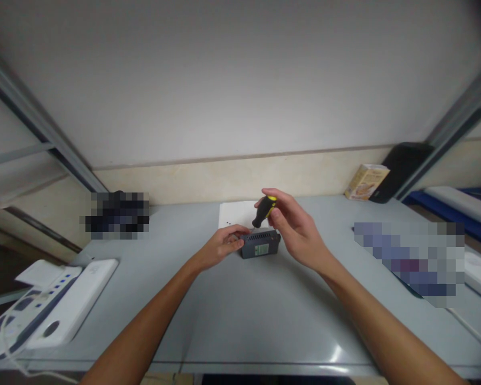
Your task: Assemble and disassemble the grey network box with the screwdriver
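Note:
A small dark grey box (pixel 248 250) with vent slots along its top and a greenish label on its front stands upright on the desk. My left hand (pixel 223 245) grips its left end, thumb at the front and fingers at the top edge. Above the box, my right hand (pixel 296 224) is closed round the black and yellow handle of a screwdriver (pixel 263 213). The screwdriver tilts, its shaft end pointing down at the top left of the box; whether the tip touches a screw is too small to tell. Behind the box lies a white sheet of paper (pixel 232 211) with a few tiny dark specks.
White power strips or similar flat devices (pixel 90 289) with a cable lie at the left. A yellow carton (pixel 366 182) and a black case (pixel 406 166) lean against the back wall at the right. Blurred-out items sit on both sides of the grey desk (pixel 240 321).

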A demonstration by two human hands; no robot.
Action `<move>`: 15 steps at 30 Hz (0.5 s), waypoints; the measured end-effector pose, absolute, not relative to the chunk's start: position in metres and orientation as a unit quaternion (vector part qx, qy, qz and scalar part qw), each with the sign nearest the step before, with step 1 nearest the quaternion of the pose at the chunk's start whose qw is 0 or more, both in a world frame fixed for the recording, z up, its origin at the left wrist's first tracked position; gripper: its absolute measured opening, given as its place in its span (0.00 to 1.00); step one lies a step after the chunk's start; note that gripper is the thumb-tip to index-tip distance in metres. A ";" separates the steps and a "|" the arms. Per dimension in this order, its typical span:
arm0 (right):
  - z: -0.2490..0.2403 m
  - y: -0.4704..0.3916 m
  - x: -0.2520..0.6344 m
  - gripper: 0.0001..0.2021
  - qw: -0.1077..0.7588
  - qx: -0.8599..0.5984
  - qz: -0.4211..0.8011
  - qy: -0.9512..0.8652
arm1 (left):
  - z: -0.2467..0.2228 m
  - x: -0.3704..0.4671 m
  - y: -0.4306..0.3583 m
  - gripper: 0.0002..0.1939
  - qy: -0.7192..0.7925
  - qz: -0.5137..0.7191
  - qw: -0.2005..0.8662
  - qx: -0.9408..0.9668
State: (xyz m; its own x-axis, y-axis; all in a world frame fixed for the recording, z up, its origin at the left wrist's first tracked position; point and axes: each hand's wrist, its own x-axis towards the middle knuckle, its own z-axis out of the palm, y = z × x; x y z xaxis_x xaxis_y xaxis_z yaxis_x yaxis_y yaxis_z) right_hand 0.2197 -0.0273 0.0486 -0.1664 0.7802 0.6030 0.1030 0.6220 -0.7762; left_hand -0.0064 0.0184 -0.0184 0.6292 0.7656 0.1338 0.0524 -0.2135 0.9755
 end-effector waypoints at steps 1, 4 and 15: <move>0.049 -0.028 0.218 0.18 0.563 -0.311 0.305 -0.703 | -0.019 -0.006 0.018 0.24 0.289 0.322 0.560 0.707; 0.050 -0.029 0.216 0.17 0.568 -0.299 0.308 -0.702 | -0.018 -0.003 0.017 0.25 0.285 0.322 0.574 0.697; 0.039 -0.007 0.226 0.17 0.653 -0.344 0.265 -0.621 | -0.013 0.002 0.014 0.17 0.318 0.311 0.544 0.711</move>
